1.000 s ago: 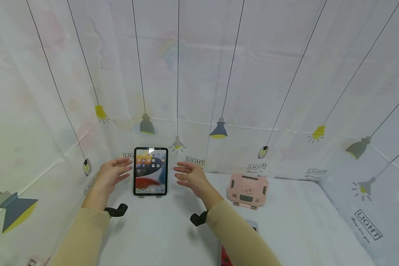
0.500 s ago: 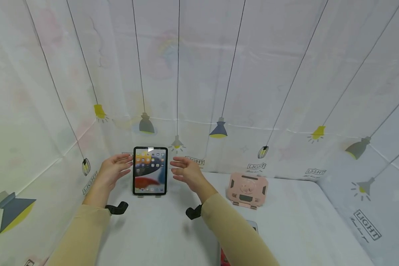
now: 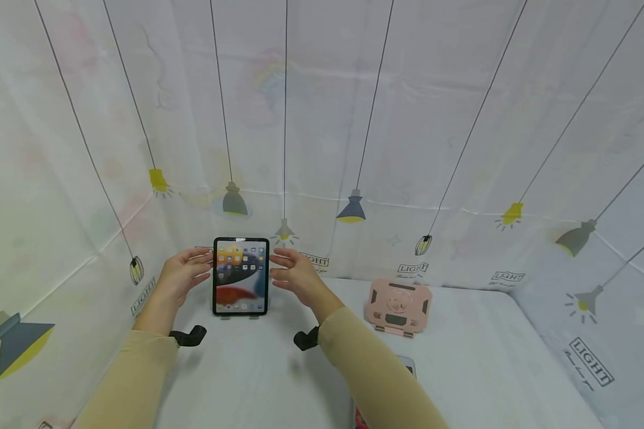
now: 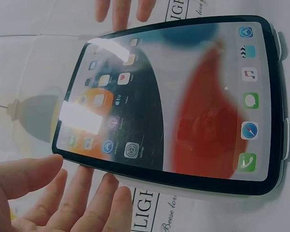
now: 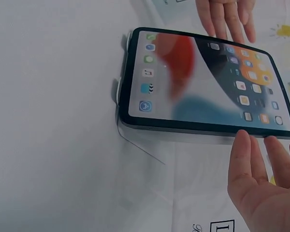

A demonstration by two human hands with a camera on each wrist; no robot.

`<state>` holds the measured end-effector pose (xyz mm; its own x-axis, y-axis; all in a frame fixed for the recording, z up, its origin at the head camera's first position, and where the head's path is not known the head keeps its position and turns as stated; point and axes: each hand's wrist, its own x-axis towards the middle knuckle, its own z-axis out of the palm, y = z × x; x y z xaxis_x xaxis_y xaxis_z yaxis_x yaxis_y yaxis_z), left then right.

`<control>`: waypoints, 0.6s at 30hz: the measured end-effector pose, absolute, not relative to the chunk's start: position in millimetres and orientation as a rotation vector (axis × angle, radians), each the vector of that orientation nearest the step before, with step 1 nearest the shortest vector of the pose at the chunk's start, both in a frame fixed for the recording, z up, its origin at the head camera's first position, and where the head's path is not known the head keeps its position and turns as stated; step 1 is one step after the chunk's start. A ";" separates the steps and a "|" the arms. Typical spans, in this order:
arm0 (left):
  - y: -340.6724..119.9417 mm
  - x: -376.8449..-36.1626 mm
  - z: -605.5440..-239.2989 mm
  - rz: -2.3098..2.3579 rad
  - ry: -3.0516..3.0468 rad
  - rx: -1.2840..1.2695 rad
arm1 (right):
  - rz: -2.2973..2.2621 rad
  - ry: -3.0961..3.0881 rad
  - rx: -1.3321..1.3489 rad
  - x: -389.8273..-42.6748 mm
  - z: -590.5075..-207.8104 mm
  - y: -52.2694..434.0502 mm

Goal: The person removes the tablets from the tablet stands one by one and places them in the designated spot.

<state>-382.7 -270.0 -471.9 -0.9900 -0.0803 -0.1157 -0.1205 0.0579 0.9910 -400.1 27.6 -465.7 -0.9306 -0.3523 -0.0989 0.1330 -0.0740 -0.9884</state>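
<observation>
A black-framed tablet (image 3: 240, 277) with its screen lit and showing app icons stands upright near the back wall. Two small pale supports of a stand (image 4: 286, 139) show under its lower edge. My left hand (image 3: 179, 277) is at the tablet's left side, fingers extended, fingertips right at the edge. On the opposite side my right hand (image 3: 296, 275) holds its fingers out straight, tips right at the right edge. In the right wrist view the tablet (image 5: 198, 79) has the right fingertips close along its near long side.
Right of the tablet, a pink tablet case (image 3: 399, 307) with a round centre part leans near the wall. A red and grey item (image 3: 361, 420) lies partly hidden under the right sleeve. White cloth printed with lamps (image 3: 351, 207) covers the walls around the white table (image 3: 488, 357).
My right hand has moved left, from a gap away to right at the tablet's right edge. My left hand has stayed nearly in place beside the tablet.
</observation>
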 end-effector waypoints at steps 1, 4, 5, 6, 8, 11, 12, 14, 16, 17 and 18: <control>-270.4 -382.9 -471.9 2.127 2.264 -0.216 | -2.077 1.874 -0.231 -400.4 -465.7 27.2; -271.3 -382.2 -471.2 2.135 2.268 -0.210 | -2.092 1.872 -0.221 -400.9 -465.8 25.7; -271.4 -381.7 -470.9 2.139 2.268 -0.209 | -2.095 1.872 -0.220 -401.0 -465.8 25.2; -271.8 -381.5 -471.0 2.141 2.268 -0.209 | -2.097 1.870 -0.215 -401.2 -465.9 24.8; -272.2 -380.6 -470.5 2.154 2.259 -0.205 | -2.102 1.875 -0.216 -401.3 -466.2 23.9; -273.0 -380.0 -470.6 2.169 2.248 -0.192 | -2.109 1.884 -0.221 -401.7 -467.0 22.9; -273.3 -380.0 -470.8 2.172 2.246 -0.191 | -2.110 1.892 -0.223 -402.0 -467.3 22.6; -273.7 -379.7 -471.0 2.178 2.246 -0.182 | -2.113 1.909 -0.227 -402.6 -467.9 22.0; -274.2 -379.4 -471.3 2.193 2.236 -0.171 | -2.114 1.923 -0.230 -403.2 -468.5 21.5; -274.3 -379.3 -471.6 2.201 2.231 -0.172 | -2.115 1.932 -0.232 -403.5 -468.9 21.2; -274.5 -379.1 -471.7 2.216 2.218 -0.168 | -2.116 1.941 -0.235 -403.8 -469.2 21.0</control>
